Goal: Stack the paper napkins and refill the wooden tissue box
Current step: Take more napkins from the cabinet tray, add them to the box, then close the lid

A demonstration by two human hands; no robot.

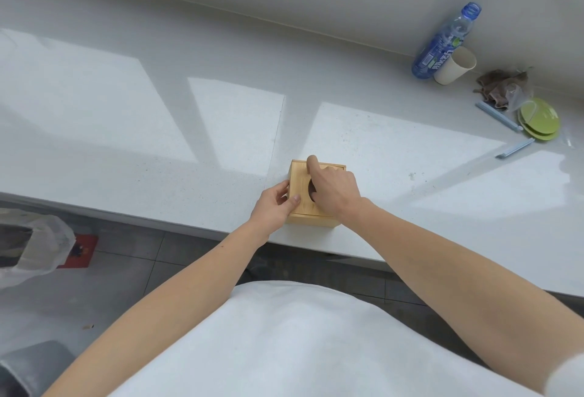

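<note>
A small square wooden tissue box [300, 175] stands on the white counter [158, 143], close to its front edge. My left hand [275, 205] grips the box's left side, thumb on the top. My right hand [331, 188] lies over the lid, forefinger stretched toward the far edge, the other fingers curled at the dark oval opening in the top. No paper napkins show anywhere in view. What is inside the box is hidden.
At the counter's far right stand a blue plastic bottle [442, 42], a beige cup [455, 65], a brown cloth [502, 87], green plates [538, 120] and two pale blue sticks [497, 115]. A clear plastic bag [34, 245] sits on the floor at left.
</note>
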